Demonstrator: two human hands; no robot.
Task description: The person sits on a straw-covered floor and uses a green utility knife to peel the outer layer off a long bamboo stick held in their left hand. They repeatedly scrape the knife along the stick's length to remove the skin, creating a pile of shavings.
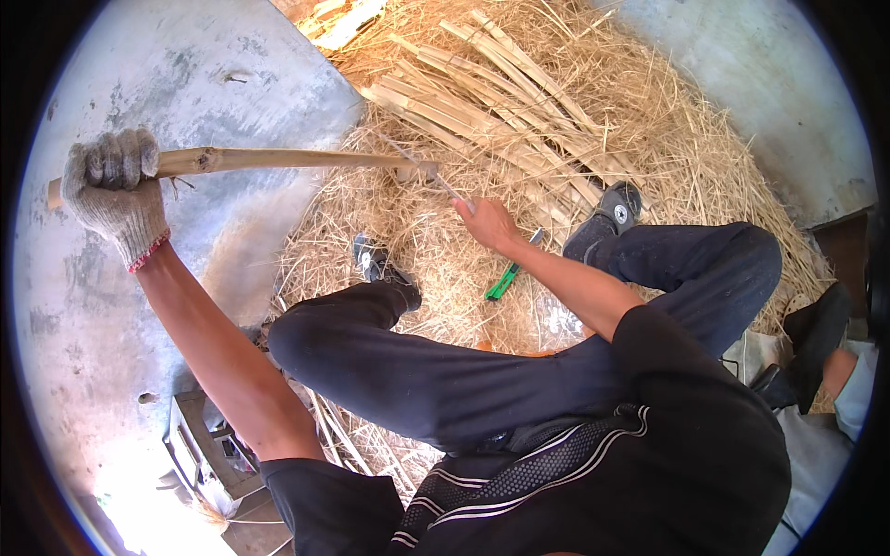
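Observation:
My left hand, in a grey-white knit glove with a red cuff edge, is closed round one end of a bamboo pole. The pole stretches nearly level to the right, with a dark node near the glove. At its far end a thin knife crosses the bamboo at a slant. My bare right hand grips this knife; its handle is mostly hidden in the fingers. Whether the blade is in the bamboo or only against it, I cannot tell. Below my right wrist a green-handled cutter lies on the shavings.
Bamboo shavings cover the floor, heaped highest at the far side. Several split bamboo strips lie across the heap. My shoes rest among the shavings. A worn grey wall stands at left, with a wooden frame below it.

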